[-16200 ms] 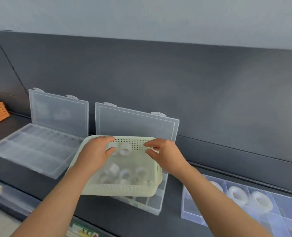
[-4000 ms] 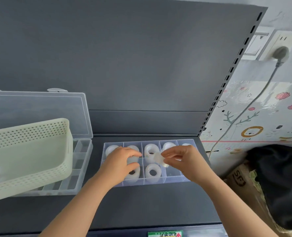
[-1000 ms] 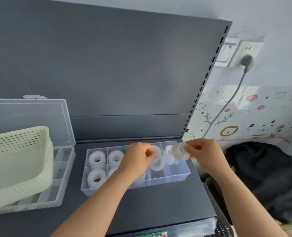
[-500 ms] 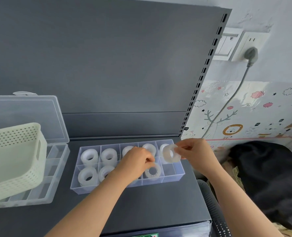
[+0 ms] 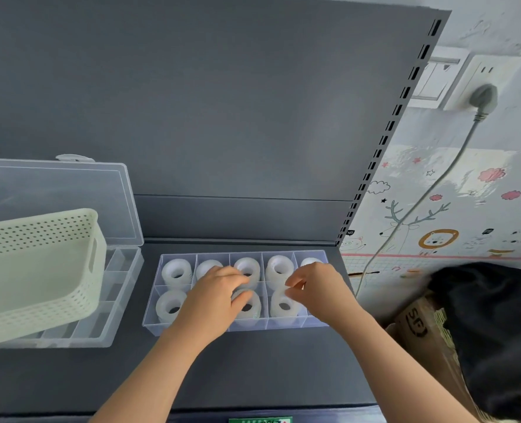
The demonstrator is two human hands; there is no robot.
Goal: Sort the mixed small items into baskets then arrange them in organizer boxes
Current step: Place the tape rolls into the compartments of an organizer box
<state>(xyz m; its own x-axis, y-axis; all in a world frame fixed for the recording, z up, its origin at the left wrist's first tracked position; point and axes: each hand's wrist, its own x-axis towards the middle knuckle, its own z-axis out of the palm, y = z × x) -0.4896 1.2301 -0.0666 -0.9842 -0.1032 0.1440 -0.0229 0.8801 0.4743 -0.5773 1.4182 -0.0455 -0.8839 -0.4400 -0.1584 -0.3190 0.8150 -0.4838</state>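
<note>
We have both hands over the clear organizer box (image 5: pixel 315 322), which sits on the dark shelf (image 5: pixel 253 370) at about 12 o'clock from us, its two rows of compartments nearly all filled with white tape rolls (image 5: pixel 176 271). Our left hand (image 5: pixel 215 300) is curled over the middle of the box, thumb and fingertips closing on the roll in the front row's third compartment (image 5: pixel 248 306); whether it is truly pinching that roll or only pressing it down, we cannot tell. Our right hand (image 5: pixel 320 288) hangs at 1 o'clock with thumb and forefinger drawn together just above the roll in the next front compartment (image 5: pixel 283 306), not clearly touching it, and holding nothing we can make out. At 9 o'clock the pale perforated basket (image 5: pixel 39 270) rests tilted on a second, open organizer (image 5: pixel 106 328). These rolls look light and stiff, small rings with smooth, probably slick outer faces, so we judge the surest hold is across the rim, thumb on one flat side and finger on the other, or a fingertip hooked through the core. They should tolerate a drop, but a roll set crooked could catch on a divider wall and sit proud. The front right corner compartment looks empty.
</note>
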